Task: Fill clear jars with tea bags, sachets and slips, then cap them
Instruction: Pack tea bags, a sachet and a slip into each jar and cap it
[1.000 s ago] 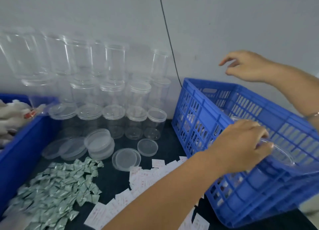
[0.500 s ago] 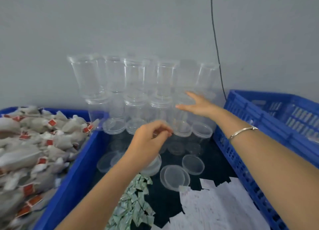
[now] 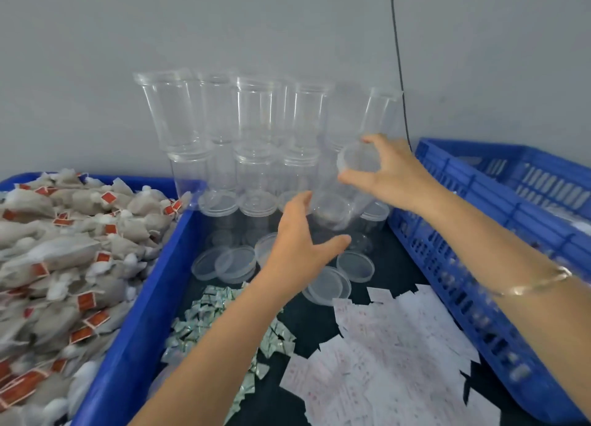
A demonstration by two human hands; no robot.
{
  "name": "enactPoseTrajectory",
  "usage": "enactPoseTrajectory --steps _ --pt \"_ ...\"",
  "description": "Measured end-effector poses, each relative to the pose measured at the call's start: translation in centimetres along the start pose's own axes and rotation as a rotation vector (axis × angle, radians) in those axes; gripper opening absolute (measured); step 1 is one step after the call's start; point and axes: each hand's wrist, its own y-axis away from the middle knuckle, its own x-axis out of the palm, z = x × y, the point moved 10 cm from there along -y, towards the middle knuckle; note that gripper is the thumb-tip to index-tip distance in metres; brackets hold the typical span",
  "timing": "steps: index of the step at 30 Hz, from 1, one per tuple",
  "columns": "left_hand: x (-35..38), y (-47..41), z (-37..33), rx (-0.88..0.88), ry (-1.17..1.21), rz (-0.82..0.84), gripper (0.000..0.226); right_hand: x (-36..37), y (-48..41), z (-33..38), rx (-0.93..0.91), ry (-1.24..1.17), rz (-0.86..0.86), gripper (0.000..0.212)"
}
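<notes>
My right hand (image 3: pixel 395 172) grips one end of a clear jar (image 3: pixel 335 206), holding it tilted in front of the stack of empty clear jars (image 3: pixel 256 121) against the wall. Just below the jar's lower end, my left hand (image 3: pixel 297 243) is spread wide and holds nothing. Loose clear lids (image 3: pixel 230 262) lie on the dark table under my hands. Green-white sachets (image 3: pixel 208 310) are piled near my left forearm, and white paper slips (image 3: pixel 383 345) are spread to their right. Tea bags (image 3: pixel 64 249) with red tags fill the bin on the left.
A blue bin (image 3: pixel 153 297) borders the work area on the left and a blue slatted crate (image 3: pixel 479 233) on the right. A black cable (image 3: pixel 398 57) hangs down the grey wall behind the jars.
My right hand, open over the stack before, now grips a jar and has pulled it off the stack. My left hand has opened and moved right, under the jar.
</notes>
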Motion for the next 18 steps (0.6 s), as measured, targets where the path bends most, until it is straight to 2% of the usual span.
enactPoseTrajectory --steps 4,9,11,15,18 --pt "1.4 3.4 -0.1 0.042 0.039 0.001 0.113 2.0 7.6 3.7 -0.094 0.239 0.185 0.079" --pt "2.2 9.8 3.5 0.017 0.171 -0.035 0.123 6.2 14.8 6.2 -0.253 0.636 0.192 0.071" --pt "2.1 12.5 5.0 0.028 0.265 -0.038 0.118 8.3 16.9 6.8 -0.306 0.68 0.204 0.069" --pt "1.8 16.8 7.1 0.111 0.254 -0.046 0.078 12.1 20.4 7.6 -0.392 0.66 0.218 0.065" --pt "1.6 18.9 9.9 0.006 0.269 -0.037 0.076 13.9 22.2 8.1 -0.433 0.67 0.222 0.066"
